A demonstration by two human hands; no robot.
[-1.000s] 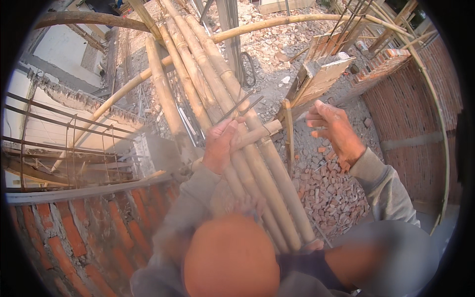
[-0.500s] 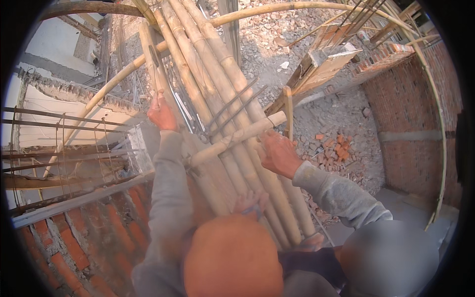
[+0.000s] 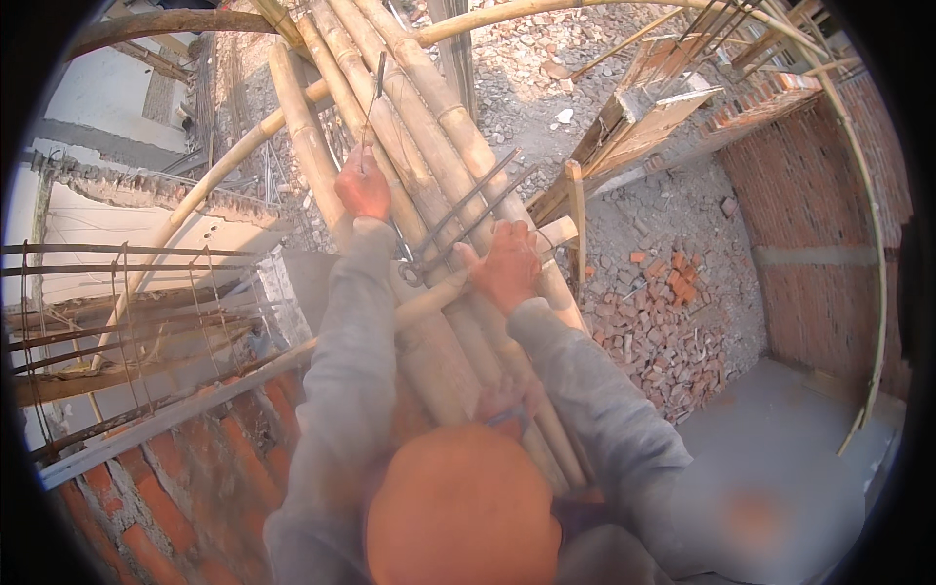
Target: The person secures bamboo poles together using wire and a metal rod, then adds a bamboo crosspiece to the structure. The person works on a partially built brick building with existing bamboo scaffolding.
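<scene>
My left hand (image 3: 363,185) is closed around a thin dark strand of wire (image 3: 379,83), which points up and away over the bamboo poles (image 3: 419,175). My right hand (image 3: 507,268) lies over a short bamboo crosspiece (image 3: 434,300), its fingers curled down on the far side and its thumb apart. Beside that thumb, two dark metal rods (image 3: 468,210) lie slanted across the long poles; a ring shape (image 3: 410,274) shows at their near end. The crosspiece's right end (image 3: 561,232) sticks out past my right hand.
An orange rounded head covering (image 3: 463,507) and another hand (image 3: 502,400) on the poles are close below. Left are rusty rebar (image 3: 117,263) and a brick wall top (image 3: 175,487). Broken bricks (image 3: 663,331) lie below right, near a standing wooden board (image 3: 634,127).
My left hand has moved right and slightly up with the wire, from the left edge pole to over the bundle. My right hand has moved left along the crosspiece, nearer the rods.
</scene>
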